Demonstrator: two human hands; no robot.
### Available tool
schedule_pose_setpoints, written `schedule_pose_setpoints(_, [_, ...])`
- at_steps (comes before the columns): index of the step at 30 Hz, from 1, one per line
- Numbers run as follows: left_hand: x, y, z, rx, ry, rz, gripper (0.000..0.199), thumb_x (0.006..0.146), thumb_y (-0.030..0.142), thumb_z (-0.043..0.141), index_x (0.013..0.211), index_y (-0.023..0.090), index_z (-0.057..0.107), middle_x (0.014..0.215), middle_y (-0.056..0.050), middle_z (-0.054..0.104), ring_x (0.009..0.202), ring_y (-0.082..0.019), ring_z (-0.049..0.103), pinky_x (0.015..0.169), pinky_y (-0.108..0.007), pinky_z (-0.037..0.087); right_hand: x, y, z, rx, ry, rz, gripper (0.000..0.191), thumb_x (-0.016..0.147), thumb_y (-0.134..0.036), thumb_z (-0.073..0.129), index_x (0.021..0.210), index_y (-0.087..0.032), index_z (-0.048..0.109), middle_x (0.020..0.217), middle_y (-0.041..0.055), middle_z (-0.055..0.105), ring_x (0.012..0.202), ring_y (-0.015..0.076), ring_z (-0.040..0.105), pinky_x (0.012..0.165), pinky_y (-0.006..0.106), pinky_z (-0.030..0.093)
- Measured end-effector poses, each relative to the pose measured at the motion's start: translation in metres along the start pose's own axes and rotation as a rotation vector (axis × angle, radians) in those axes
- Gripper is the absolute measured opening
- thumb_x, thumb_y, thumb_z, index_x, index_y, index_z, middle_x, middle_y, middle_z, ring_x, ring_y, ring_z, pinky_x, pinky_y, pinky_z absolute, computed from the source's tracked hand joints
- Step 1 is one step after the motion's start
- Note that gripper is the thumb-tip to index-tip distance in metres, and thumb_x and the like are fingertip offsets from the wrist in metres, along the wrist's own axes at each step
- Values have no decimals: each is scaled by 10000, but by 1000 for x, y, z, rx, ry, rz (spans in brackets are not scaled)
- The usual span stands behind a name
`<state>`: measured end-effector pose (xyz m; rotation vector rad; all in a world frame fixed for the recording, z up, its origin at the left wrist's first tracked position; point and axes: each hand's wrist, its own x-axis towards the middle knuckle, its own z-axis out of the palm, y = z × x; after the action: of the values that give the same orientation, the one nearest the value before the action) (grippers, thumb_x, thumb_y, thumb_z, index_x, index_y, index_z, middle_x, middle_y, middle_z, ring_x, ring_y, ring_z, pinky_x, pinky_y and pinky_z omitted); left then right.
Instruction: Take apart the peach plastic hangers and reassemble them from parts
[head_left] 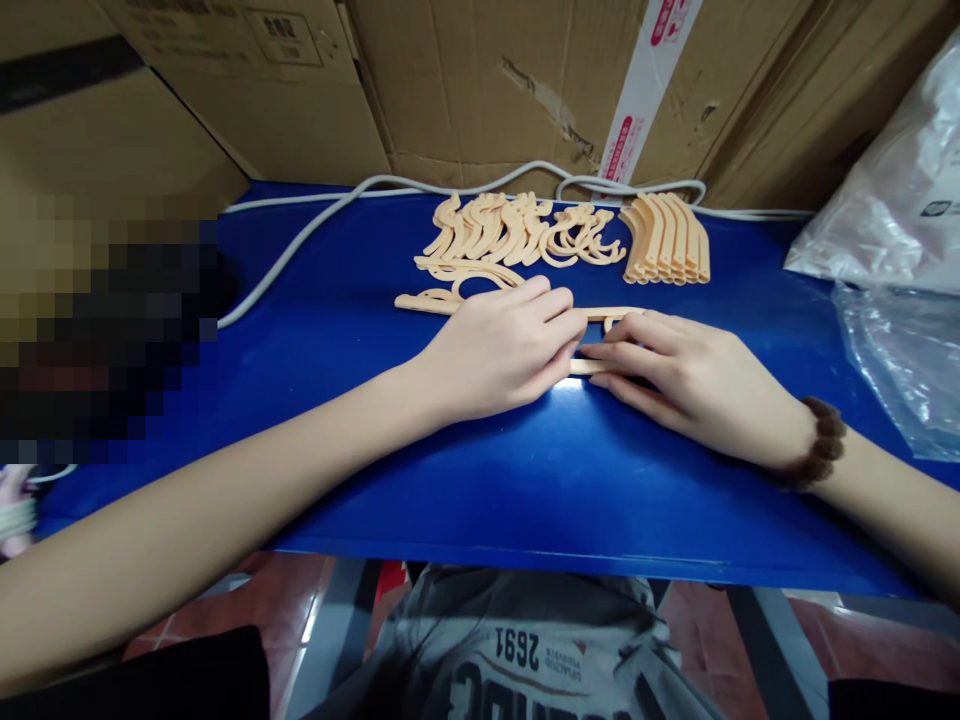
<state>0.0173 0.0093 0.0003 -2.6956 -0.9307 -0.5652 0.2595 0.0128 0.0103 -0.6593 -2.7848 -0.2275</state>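
Note:
My left hand (510, 345) is closed, its fingers curled over the left end of a thin cream-coloured strip (589, 367). From the other side, my right hand (686, 370) pinches the same strip between thumb and fingers, low over the blue tabletop. Just behind both hands lies a longer cream strip (611, 313), partly covered by the fingers. A flat cream piece with curved cut-outs (427, 300) pokes out left of my left hand. What lies under my palms is hidden.
Behind my hands sit wavy cream pieces (487, 225), curled hook-like pieces (585, 235) and a row of bent cream pieces (667, 240). A white cable (300, 235) crosses the back of the blue table (480, 490). Cardboard boxes (480, 90) stand behind; plastic bags (892, 200) lie right.

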Motion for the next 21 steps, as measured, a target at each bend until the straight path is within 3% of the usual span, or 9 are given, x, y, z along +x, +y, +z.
schedule_pose_setpoints(3, [-1, 1, 2, 10, 39, 10, 354, 1077, 217, 380, 1019, 118, 716, 1005, -97, 737, 942, -249, 653, 805, -363, 510, 2, 1, 1, -9, -19, -51, 307, 1085, -283, 482, 1028, -108, 727, 989, 130, 684, 1037, 256, 662, 889, 350, 507])
schedule_pose_setpoints(6, [-1, 3, 3, 4, 79, -56, 309, 1066, 220, 420, 1009, 137, 713, 982, -83, 748, 946, -240, 670, 761, -342, 498, 2, -1, 1, -96, -25, -111, 317, 1095, -273, 450, 970, -113, 693, 919, 112, 665, 889, 239, 641, 814, 355, 488])
schedule_pose_setpoints(11, [1, -5, -7, -59, 198, -441, 237, 1059, 247, 475, 963, 201, 687, 956, -30, 768, 902, -194, 685, 703, -304, 455, 2, -6, -1, -234, -41, -147, 287, 1105, -218, 408, 1030, -125, 669, 855, 82, 662, 751, 207, 599, 706, 335, 424])
schedule_pose_setpoints(15, [6, -33, -24, -64, 228, -813, 197, 1045, 282, 523, 1037, 204, 703, 929, 12, 762, 820, -145, 625, 693, -296, 412, 0, -7, -4, -266, -55, -155, 257, 1097, -169, 391, 1131, -134, 643, 872, 69, 672, 688, 185, 605, 649, 323, 394])
schedule_pose_setpoints(17, [9, -52, -29, -64, 190, -868, 254, 1052, 345, 519, 1043, 186, 717, 951, 34, 755, 820, -114, 562, 684, -284, 383, -1, -7, -5, -280, -44, -167, 245, 1098, -164, 392, 1154, -139, 629, 849, 52, 671, 662, 172, 605, 639, 317, 381])
schedule_pose_setpoints(21, [15, -81, -24, -39, -67, -934, 352, 1035, 406, 473, 1061, 166, 730, 924, 34, 707, 765, -95, 452, 635, -286, 341, -4, -8, -5, -296, -26, -179, 254, 1123, -207, 371, 1138, -150, 618, 803, 22, 675, 608, 146, 607, 598, 307, 355])
